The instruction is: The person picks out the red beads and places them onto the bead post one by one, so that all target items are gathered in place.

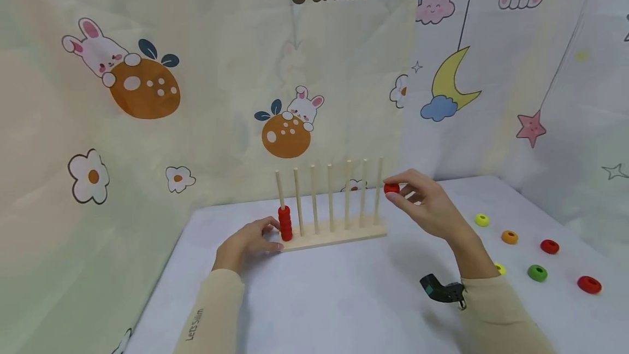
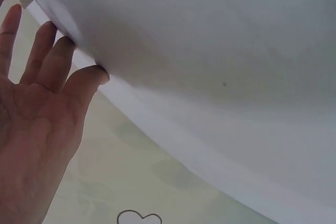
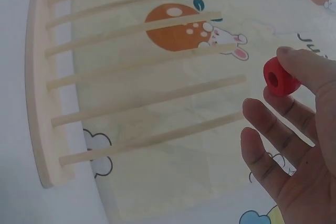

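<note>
A wooden peg rack (image 1: 339, 236) with several upright rods stands at the back of the table. Stacked red beads (image 1: 285, 224) fill the lower part of its leftmost rod. My left hand (image 1: 250, 238) holds the rack's left end, thumb at the front corner and fingers by the stack; in the left wrist view, the other fingers (image 2: 55, 64) extend beside the table edge. Between thumb and fingertips my right hand (image 1: 429, 206) pinches a single red bead (image 3: 281, 77), its hole showing. That bead is just right of the rightmost rod, near the upper part of it.
Loose beads lie spread on the right of the table: yellow (image 1: 482, 219), orange (image 1: 509, 237), green (image 1: 538, 273) and red (image 1: 589, 284) ones among them. A printed cloth (image 1: 221, 124) hangs behind the table. A black device (image 1: 442, 290) sits at my right wrist.
</note>
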Action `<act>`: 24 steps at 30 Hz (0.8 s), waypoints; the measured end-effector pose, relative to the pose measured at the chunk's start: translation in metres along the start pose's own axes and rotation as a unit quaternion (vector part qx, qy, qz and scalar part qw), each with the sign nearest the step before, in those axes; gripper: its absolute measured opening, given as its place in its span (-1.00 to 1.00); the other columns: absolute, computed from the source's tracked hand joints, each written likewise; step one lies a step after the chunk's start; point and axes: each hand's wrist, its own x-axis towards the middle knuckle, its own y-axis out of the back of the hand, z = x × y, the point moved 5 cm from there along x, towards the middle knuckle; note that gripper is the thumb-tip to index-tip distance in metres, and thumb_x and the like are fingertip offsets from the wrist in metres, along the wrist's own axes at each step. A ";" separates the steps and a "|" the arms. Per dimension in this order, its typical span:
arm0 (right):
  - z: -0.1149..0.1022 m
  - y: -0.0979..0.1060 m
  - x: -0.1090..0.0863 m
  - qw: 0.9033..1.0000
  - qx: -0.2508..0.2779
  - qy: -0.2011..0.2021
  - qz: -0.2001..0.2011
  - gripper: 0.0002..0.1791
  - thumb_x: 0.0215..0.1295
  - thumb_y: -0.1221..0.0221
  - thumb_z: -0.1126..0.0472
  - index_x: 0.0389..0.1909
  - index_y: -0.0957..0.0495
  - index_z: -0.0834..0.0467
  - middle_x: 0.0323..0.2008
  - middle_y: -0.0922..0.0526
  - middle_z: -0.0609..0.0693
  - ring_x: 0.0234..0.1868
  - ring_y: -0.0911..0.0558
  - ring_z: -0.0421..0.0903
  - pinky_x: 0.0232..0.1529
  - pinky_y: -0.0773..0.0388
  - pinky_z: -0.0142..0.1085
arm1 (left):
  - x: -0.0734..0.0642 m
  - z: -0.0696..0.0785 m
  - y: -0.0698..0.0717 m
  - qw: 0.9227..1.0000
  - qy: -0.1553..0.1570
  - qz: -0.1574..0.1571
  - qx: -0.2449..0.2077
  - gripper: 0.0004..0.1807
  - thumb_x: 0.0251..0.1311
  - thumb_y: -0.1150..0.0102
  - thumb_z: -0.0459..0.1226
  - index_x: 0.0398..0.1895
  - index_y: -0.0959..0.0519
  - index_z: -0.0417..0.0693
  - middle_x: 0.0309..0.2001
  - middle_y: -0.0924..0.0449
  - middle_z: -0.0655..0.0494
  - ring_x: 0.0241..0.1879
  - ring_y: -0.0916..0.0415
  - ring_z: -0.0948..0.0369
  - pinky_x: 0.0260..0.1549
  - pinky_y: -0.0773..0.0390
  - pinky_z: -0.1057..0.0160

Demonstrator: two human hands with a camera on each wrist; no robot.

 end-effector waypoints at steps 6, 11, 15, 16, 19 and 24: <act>0.002 -0.016 0.009 1.000 0.007 0.000 0.003 -0.61 0.33 -0.33 0.38 0.13 -0.60 0.04 -0.01 -0.63 -0.09 -0.20 -0.65 -0.13 -0.24 -0.65 -0.38 | -0.009 -0.002 0.004 1.000 -0.007 0.002 -0.004 -0.48 0.09 -0.53 -0.05 0.11 -0.53 0.43 0.39 -0.46 -0.02 0.39 -0.32 -0.08 0.22 -0.40 -0.37; -0.003 -0.025 0.019 0.999 0.024 0.026 0.005 -0.61 0.32 -0.31 0.44 0.13 -0.59 0.12 0.01 -0.62 -0.03 -0.20 -0.64 -0.12 -0.27 -0.66 -0.37 | -0.008 0.000 0.003 1.000 -0.005 -0.002 -0.004 -0.48 0.10 -0.53 -0.07 0.12 -0.53 0.40 0.39 -0.45 -0.03 0.40 -0.32 -0.09 0.24 -0.38 -0.36; -0.010 -0.035 0.027 0.997 0.060 0.046 0.008 -0.62 0.33 -0.29 0.46 0.13 -0.60 0.14 0.01 -0.63 0.01 -0.13 -0.64 -0.07 -0.20 -0.66 -0.39 | -0.006 0.002 0.001 1.000 -0.006 -0.004 -0.003 -0.48 0.10 -0.53 -0.08 0.12 -0.52 0.39 0.39 -0.45 -0.03 0.39 -0.33 -0.07 0.25 -0.38 -0.34; -0.011 -0.038 0.029 0.996 0.068 0.049 0.009 -0.61 0.33 -0.29 0.46 0.13 -0.60 0.15 0.01 -0.63 0.03 -0.10 -0.64 -0.06 -0.17 -0.66 -0.40 | -0.005 0.002 0.001 1.000 -0.008 -0.004 -0.002 -0.48 0.10 -0.53 -0.07 0.12 -0.52 0.39 0.39 -0.46 -0.03 0.39 -0.33 -0.08 0.24 -0.39 -0.34; -0.016 -0.046 0.034 0.995 0.088 0.053 0.013 -0.54 0.31 -0.29 0.49 0.21 -0.56 0.17 0.02 -0.65 0.07 -0.05 -0.66 -0.02 -0.09 -0.66 -0.45 | -0.004 0.003 0.000 1.000 -0.005 -0.005 -0.001 -0.47 0.09 -0.54 -0.06 0.11 -0.53 0.40 0.39 -0.46 -0.02 0.38 -0.34 -0.08 0.22 -0.40 -0.35; -0.021 -0.059 0.042 0.992 0.108 0.065 0.010 -0.50 0.29 -0.29 0.51 0.24 -0.56 0.16 0.02 -0.65 0.07 -0.05 -0.67 -0.03 -0.04 -0.67 -0.42 | -0.006 0.002 0.002 1.000 0.011 -0.006 -0.004 -0.46 0.07 -0.55 -0.06 0.12 -0.53 0.41 0.39 -0.46 -0.01 0.38 -0.33 -0.08 0.20 -0.41 -0.38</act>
